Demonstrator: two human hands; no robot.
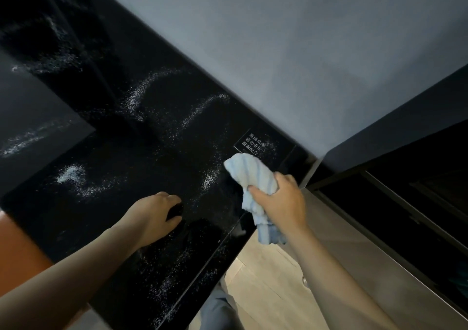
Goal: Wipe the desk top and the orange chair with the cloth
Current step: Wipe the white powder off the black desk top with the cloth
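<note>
The blue-and-white striped cloth (253,177) is bunched in the right hand (281,203), whose fingers are curled tight round its middle. One wad sticks out toward the desk and a tail hangs past the desk's near edge. Held this way, the wad probably serves as a firm pad for rubbing. It sits over the right-hand corner of the black glass desk top (152,139), just beside a small printed label (253,143); whether it touches the glass I cannot tell.

White powder (136,96) lies in curved streaks and patches over most of the surface, so the wiping looks barely begun. The left hand (154,210) rests on the glass with fingers bent and tips down, holding nothing, apparently bracing the body for the reach.

The orange chair (17,248) shows at the lower left, partly under the desk's edge and untouched. A grey wall (278,38) runs behind the desk, a dark cabinet (379,228) stands to the right, and pale wooden floor (266,291) lies below.
</note>
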